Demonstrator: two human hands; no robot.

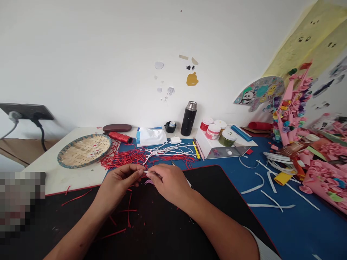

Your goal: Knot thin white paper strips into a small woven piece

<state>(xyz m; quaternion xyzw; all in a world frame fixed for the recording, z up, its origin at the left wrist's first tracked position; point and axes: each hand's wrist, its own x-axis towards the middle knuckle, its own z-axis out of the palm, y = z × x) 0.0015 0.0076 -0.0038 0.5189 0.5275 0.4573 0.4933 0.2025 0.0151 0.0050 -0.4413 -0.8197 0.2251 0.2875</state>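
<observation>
Two bare forearms reach in from the bottom of the view over a black desk mat [206, 177], and the left hand [119, 184] and right hand [168, 182] meet at its far edge, near the middle of the scene. Their fingers are drawn together, pinching a slim pale sliver [152, 173] between them; it is too small to tell whether this is a paper strip or a fine tool. The step in hand is close fingertip work on that sliver, held just above the mat. A curled purple paper strip [149, 182] lies just under the hands. Beyond them, a tangle of red paper shreds [124, 159] and a bundle of white paper strips [168, 150] spread across a blue tabletop [230, 173], near a round woven bamboo tray [65, 159].
</observation>
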